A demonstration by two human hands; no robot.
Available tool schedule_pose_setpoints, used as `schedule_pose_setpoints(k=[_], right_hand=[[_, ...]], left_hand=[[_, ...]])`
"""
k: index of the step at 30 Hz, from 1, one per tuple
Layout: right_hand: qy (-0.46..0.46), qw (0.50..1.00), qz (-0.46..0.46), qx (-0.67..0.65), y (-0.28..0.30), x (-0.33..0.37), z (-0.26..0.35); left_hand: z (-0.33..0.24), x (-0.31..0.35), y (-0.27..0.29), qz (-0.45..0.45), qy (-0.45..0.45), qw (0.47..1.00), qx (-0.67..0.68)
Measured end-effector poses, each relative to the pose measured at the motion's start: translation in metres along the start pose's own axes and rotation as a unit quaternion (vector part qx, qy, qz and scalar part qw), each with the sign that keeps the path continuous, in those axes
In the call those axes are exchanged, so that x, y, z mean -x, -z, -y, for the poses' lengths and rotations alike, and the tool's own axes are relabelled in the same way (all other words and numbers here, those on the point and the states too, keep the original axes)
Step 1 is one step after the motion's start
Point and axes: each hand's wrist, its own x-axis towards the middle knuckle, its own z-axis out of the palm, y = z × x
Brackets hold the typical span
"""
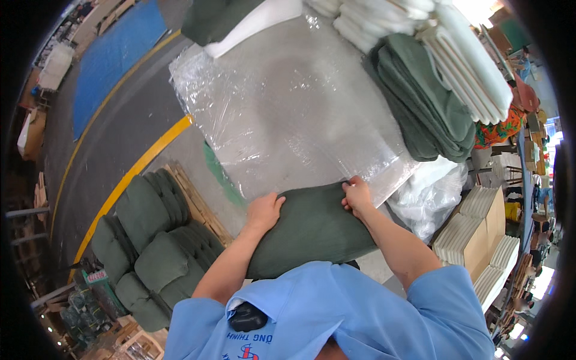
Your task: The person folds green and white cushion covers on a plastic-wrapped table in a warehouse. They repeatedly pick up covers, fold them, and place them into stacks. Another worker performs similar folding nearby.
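Note:
A dark green cushion (312, 231) is held close against my front, at the near edge of a table (324, 138) covered in clear plastic film. My left hand (266, 213) grips its far left corner, fingers curled over the edge. At the far right corner, my right hand (358, 197) pinches the fabric between thumb and fingers. The cushion looks flat and smooth, and its near edge is partly hidden by my blue shirt. Folded dark green fabric covers (420, 99) lie piled on the table's right side.
White padding sheets (474, 72) are stacked beyond the covers. More green fabric (216, 18) and a white piece lie at the far left of the table. Stacked green cushions (162, 264) stand at my left. Clear plastic (426, 198) and white pads with cardboard (468, 240) are at my right.

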Motion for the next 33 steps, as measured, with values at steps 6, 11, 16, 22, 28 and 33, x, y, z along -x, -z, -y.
schedule_pose_setpoints(k=[6, 11, 16, 22, 28, 33], right_hand=[[-0.034, 0.985, 0.164, -0.028, 0.027, 0.0, 0.012], [-0.001, 0.995, 0.098, 0.022, 0.015, 0.002, 0.004], [0.054, 0.996, 0.057, 0.052, 0.007, -0.006, -0.002], [0.049, 0.992, 0.112, 0.028, 0.018, -0.002, 0.013], [0.256, 0.845, 0.447, 0.142, 0.074, 0.1, 0.058], [0.432, 0.712, 0.412, 0.369, 0.07, 0.168, 0.057]], left_hand=[[0.025, 0.033, 0.035, 0.072, 0.013, 0.996, 0.048], [0.03, 0.041, 0.006, -0.001, 0.05, 0.998, 0.029], [0.024, 0.035, 0.002, -0.023, 0.074, 0.996, -0.041], [0.024, 0.041, 0.036, -0.024, 0.139, 0.99, -0.024], [0.095, 0.155, 0.067, -0.05, 0.333, 0.897, 0.287], [0.057, 0.199, 0.035, 0.029, 0.368, 0.705, 0.606]])
